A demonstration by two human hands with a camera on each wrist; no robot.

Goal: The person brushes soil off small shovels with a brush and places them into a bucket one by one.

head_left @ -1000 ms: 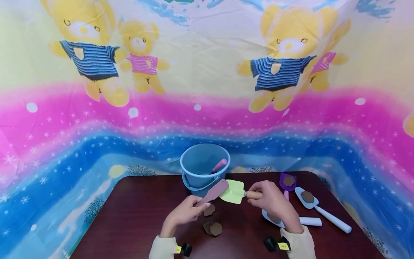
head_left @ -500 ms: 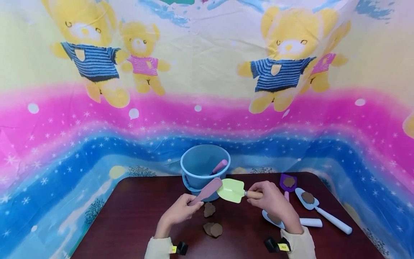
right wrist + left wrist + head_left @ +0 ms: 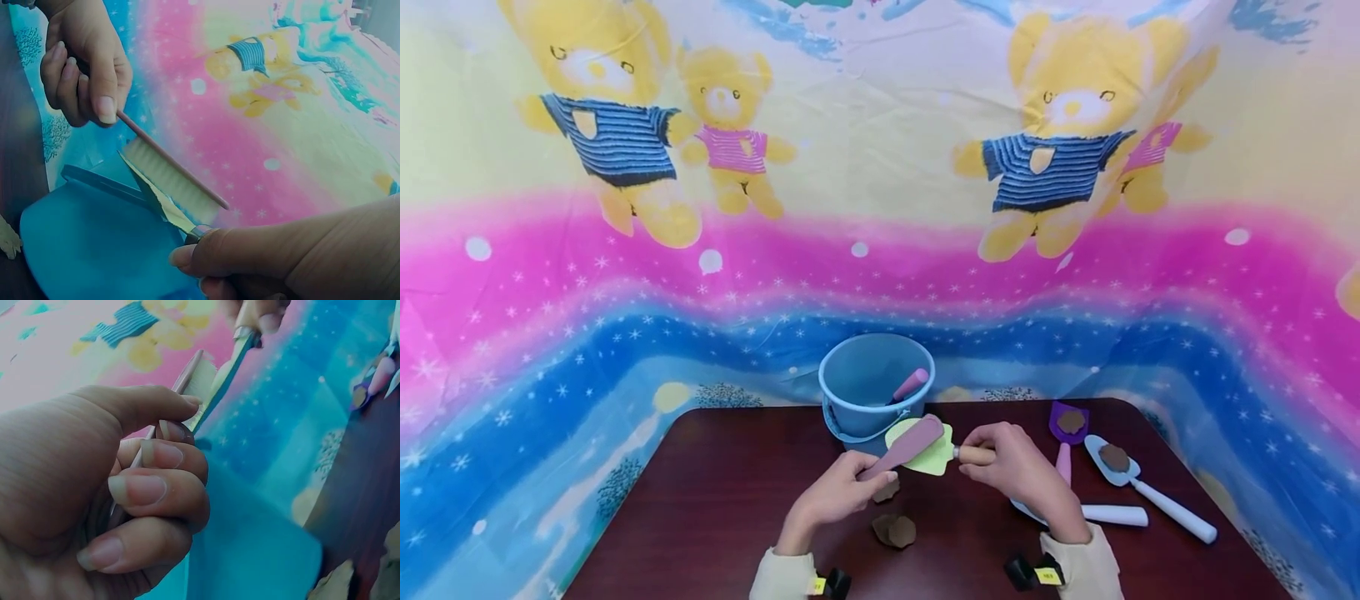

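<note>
My left hand [image 3: 835, 497] grips a dusty-pink brush [image 3: 912, 443] by its handle. Pale bristles [image 3: 172, 178] show along the brush's underside in the right wrist view. The bristles lie over the blade of a small yellow-green shovel [image 3: 936, 460], overlapping it in all three views. My right hand [image 3: 1018, 468] holds that shovel by its wooden handle [image 3: 976, 455], the blade pointing left. Both tools are raised in front of a blue bucket [image 3: 857, 421]. Below the left hand lie flat brown clay-like lumps [image 3: 901, 531], one of them partly hidden by the fingers.
A pink handle [image 3: 912, 383] sticks up inside the bucket. To the right lie a purple shovel [image 3: 1060, 423] and a light-blue one [image 3: 1097, 450], each with a brown lump on it. Another white-handled tool [image 3: 1116, 515] is partly behind my right wrist. A printed cloth hangs behind the dark table [image 3: 722, 483].
The brush first slid left to the shovel's tip, then came back right over the blade. My right hand has brought the shovel slightly left.
</note>
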